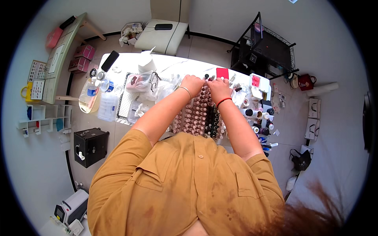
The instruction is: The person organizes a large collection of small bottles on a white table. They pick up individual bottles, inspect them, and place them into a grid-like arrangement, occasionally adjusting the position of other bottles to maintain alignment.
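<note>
My left hand [193,85], with a metal bangle on the wrist, reaches over the white table [189,63]. Close beside it is my right hand [219,88], with a red cord bracelet on the wrist. Both hands have curled fingers that nearly meet at the far end of the rows of nail polish bottles [195,116]. These bottles are mostly pinkish and stand packed together between my forearms. A group of black bottles [209,121] stands among them, near my right forearm. Just past my fingertips shows a dark round cap [206,76]. My fingers hide whatever may be between them.
Clear plastic bags [169,88] and a tissue roll [146,62] lie left of my hands. A red square [222,73], a white case [260,85] and several jars [257,114] crowd the right side. Beyond stand a cream chair [159,37] and a black cart [273,48].
</note>
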### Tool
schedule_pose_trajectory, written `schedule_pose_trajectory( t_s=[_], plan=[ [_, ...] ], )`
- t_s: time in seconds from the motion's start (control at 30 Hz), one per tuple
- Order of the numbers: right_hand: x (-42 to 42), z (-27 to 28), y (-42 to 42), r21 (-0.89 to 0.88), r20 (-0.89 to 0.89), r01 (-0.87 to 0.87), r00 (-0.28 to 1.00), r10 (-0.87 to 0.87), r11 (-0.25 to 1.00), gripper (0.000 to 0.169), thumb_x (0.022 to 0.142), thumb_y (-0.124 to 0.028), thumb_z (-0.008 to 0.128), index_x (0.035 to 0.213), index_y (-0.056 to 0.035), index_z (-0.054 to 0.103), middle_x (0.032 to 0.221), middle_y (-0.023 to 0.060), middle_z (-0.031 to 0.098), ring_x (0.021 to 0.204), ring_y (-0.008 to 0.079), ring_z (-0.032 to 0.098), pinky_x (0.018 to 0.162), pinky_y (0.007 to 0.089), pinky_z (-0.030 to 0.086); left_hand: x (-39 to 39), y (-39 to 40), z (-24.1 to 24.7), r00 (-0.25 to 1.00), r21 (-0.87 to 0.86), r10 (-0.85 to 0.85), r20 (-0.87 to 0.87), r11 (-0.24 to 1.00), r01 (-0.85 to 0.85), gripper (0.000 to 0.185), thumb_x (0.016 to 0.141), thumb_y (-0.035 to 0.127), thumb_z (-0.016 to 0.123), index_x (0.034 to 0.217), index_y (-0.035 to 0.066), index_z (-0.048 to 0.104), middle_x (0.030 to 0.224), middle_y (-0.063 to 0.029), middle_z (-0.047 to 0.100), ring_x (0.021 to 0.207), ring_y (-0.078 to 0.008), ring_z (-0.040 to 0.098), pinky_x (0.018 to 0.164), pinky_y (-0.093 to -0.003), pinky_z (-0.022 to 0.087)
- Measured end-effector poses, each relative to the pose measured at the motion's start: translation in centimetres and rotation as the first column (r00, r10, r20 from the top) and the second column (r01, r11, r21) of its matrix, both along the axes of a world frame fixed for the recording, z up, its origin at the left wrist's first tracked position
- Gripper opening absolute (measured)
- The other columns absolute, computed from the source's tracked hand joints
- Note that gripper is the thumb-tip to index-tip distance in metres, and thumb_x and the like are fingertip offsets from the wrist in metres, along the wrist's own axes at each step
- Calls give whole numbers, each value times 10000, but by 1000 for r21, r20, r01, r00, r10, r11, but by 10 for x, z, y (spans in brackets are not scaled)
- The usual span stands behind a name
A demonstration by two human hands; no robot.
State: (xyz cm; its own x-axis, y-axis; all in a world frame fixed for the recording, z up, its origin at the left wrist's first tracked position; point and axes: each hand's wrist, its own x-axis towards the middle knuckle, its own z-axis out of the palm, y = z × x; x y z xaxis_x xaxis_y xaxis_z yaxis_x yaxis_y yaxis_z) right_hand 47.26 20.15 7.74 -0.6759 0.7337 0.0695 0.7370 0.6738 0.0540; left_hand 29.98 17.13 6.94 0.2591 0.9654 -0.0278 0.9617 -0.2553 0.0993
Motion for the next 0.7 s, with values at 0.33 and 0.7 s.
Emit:
schedule_pose_trajectory(
  t_s=[0.33,0.7],
  plan=[
    [0,-1,1,-4,17,-7,1000,7,1000,140,870,-152,587,916,-213,704,896,-30,713,993,184,628,896,404,394,0,-2,-1,1000,25,18,-16,1000,-17,86,854,200,625,853,183,709,849,-27,745,845,-244,724,741,-408,551],
    [0,3,1,-12,34,-35,999,35,999,144,868,-136,587,925,-204,701,902,-32,709,992,191,631,907,411,397,2,-2,5,999,-28,13,-49,1000,-15,95,853,206,633,881,183,721,891,-20,753,876,-231,726,761,-401,552]
  ],
)
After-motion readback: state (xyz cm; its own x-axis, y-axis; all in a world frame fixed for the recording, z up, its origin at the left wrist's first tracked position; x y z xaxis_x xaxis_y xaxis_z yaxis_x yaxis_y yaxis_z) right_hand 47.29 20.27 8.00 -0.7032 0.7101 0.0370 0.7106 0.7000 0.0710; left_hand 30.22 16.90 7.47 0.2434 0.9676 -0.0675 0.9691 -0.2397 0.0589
